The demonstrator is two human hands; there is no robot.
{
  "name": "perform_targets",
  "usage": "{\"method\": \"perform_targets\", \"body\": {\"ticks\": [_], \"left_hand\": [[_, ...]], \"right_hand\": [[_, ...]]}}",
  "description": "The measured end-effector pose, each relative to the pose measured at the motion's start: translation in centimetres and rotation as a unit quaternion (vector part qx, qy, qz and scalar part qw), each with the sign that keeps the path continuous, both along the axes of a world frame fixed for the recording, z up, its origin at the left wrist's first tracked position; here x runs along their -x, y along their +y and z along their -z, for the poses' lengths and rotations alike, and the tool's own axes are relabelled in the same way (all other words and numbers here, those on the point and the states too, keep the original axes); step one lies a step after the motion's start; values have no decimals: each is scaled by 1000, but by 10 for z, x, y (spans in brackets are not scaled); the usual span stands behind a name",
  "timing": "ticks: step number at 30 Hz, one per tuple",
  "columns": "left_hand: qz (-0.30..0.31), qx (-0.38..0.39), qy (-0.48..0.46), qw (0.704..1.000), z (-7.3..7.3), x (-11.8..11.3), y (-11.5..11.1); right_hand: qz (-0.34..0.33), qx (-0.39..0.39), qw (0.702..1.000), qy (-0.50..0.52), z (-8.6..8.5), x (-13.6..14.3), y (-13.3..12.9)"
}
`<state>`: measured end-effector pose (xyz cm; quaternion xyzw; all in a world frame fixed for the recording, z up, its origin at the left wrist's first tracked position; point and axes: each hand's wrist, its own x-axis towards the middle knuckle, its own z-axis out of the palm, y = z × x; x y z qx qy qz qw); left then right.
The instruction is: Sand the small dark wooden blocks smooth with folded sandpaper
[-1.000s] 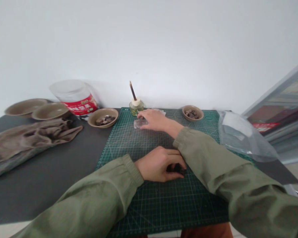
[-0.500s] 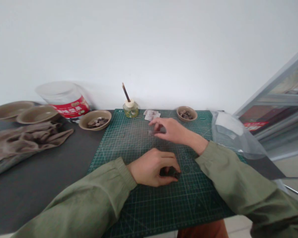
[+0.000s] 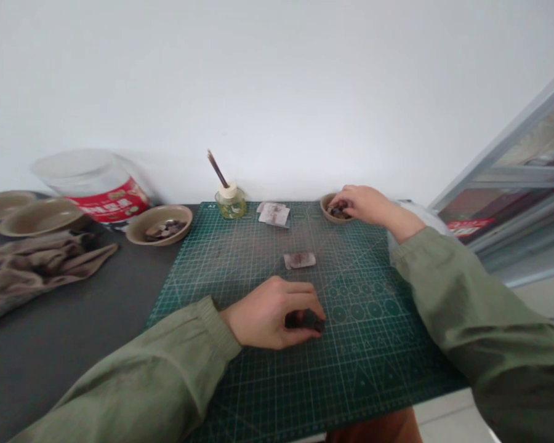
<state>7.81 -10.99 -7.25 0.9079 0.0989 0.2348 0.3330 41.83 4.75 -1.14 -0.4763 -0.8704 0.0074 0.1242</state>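
My left hand rests low over the green cutting mat, thumb and fingers closed on a small dark piece. What kind of piece it is, I cannot make out. At the back right, my right hand reaches into a small brown bowl of dark grey-brown bits, its fingers bent together. Whether a bit is between them is hidden. A small stained piece of white paper lies on the mat between the two hands. Further back are more stained paper pieces, overlapping.
A green glass jar with dark sticks stands at the mat's back left. Beside it sits a bowl with similar bits. Further left are a red-labelled plastic tub, stacked-looking bowls and a brown cloth. A clear bag lies right.
My right hand has moved from over the mat's middle to the back right bowl. The stained paper now lies uncovered where that hand was. My left hand keeps its hold; the view shifted slightly.
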Motion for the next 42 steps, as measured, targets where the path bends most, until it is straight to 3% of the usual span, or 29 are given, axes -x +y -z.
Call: {"method": "perform_targets", "body": {"ticks": [10,15,19,22,25,29,31,34,38,42], "left_hand": [[-2,1,10,1000,1,1,0],[-16,-5,20,1000,1,1,0],[-66,-18,26,997,1,-1,3],[-106,-27,18,994,-1,-2,3],[-176,-33,-39,983,-6,-1,0],[-312,-60,-191,929,-10,0,-3],[-314,-44,-230,920,-10,0,-3],[-282,-20,-240,929,-10,-1,-1],[-256,-50,-215,941,-14,-1,1],[-258,-17,-202,945,-17,0,-1]], "right_hand": [[-49,64,996,-48,4,4,21],[-42,99,994,27,-4,2,19],[-26,142,978,154,-16,2,6],[-26,198,939,279,-14,15,-20],[-37,253,882,396,2,41,-58],[-51,322,807,493,30,75,-111],[-56,343,778,523,41,86,-131],[-61,360,749,553,51,95,-146],[-77,398,701,587,57,99,-152],[-103,421,667,606,57,99,-155]]}}
